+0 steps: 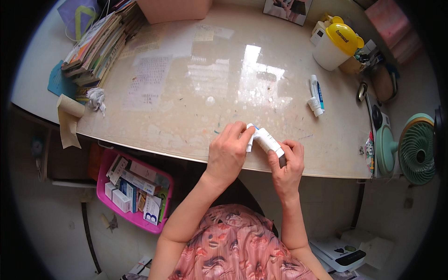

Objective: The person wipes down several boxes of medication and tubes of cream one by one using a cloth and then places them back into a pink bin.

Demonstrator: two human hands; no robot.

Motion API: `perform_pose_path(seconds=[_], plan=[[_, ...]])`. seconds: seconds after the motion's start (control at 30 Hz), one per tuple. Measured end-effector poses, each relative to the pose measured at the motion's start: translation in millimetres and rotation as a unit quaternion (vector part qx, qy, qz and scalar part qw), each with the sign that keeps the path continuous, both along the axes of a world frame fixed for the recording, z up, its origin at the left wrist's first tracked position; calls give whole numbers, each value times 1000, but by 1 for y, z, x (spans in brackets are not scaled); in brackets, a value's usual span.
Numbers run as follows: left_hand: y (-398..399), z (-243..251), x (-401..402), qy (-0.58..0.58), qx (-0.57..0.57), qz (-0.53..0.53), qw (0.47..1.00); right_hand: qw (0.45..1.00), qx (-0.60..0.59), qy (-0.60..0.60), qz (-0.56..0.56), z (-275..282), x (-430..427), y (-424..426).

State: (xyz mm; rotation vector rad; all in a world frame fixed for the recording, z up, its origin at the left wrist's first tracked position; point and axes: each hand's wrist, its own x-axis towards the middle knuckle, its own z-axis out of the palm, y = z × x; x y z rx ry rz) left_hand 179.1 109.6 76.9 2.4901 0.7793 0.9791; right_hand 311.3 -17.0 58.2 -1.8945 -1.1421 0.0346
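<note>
Over the front edge of the desk (210,119), my left hand (229,150) pinches a small white item (250,140), perhaps a folded leaflet or box flap; a bit of blue shows at its top. My right hand (288,164) grips the lower end of a white bottle or small carton (268,141), which lies tilted between my hands and meets the white item. Its exact kind is not plain. Further back on the right, a small white bottle (315,106) touches a white and blue tube (317,91).
Stacked magazines (101,45), a paper roll (71,105) and crumpled tissue (96,98) are at left. A pink basket of medicine boxes (101,182) is below the desk. A yellow-lidded container (332,52) stands back right, a green fan (418,150) at far right.
</note>
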Motion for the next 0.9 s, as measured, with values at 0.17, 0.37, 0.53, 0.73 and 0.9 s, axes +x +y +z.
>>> perform_pose_path(seconds=[0.17, 0.37, 0.53, 0.73, 0.9], plan=[[5, 0, 0, 70, 49, -11, 996, 1000, -15, 0, 5, 5, 0, 1], [7, -5, 1, 32, 38, -32, 998, 1000, -7, 16, 13, 6, 0, 0], [4, -11, 8, -53, -1, 0, 999, 987, -47, 155, 11, 19, 10, -6], [-24, -15, 17, -141, -22, -16, 990, 998, -26, 62, 13, 8, 12, -8], [-14, -17, -7, -93, 8, -49, 994, 996, -12, 72, 52, 10, 13, -9]])
